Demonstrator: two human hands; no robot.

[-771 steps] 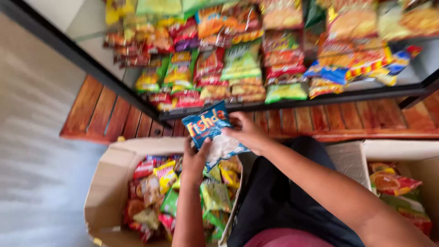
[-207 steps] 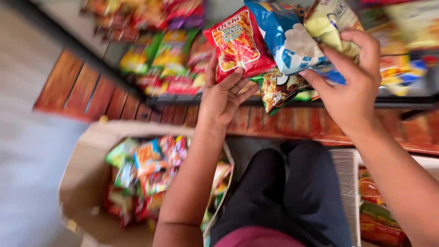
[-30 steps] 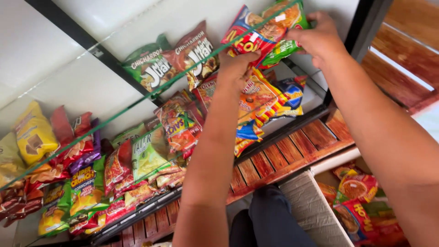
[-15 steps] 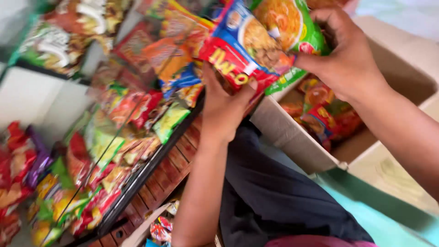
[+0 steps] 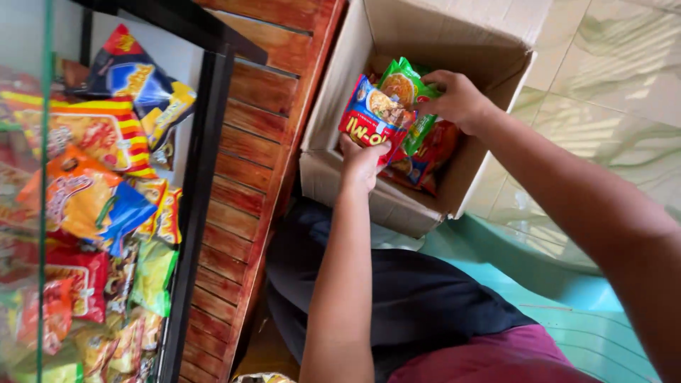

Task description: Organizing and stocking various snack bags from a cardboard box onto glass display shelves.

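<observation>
2 hands work over a cardboard box: left hand grips a red packet, right hand a green packet; keeping them flat avoids crushing.

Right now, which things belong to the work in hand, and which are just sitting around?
In hand:
- left hand and right hand, both gripping
- red snack packet
- green snack packet
- open cardboard box, more packets inside

Just there:
- shelf packets behind glass
- black shelf frame
- wooden slats

box top open above | cardboard walls hem sides | packets crowd floor | shelf frame left
</observation>
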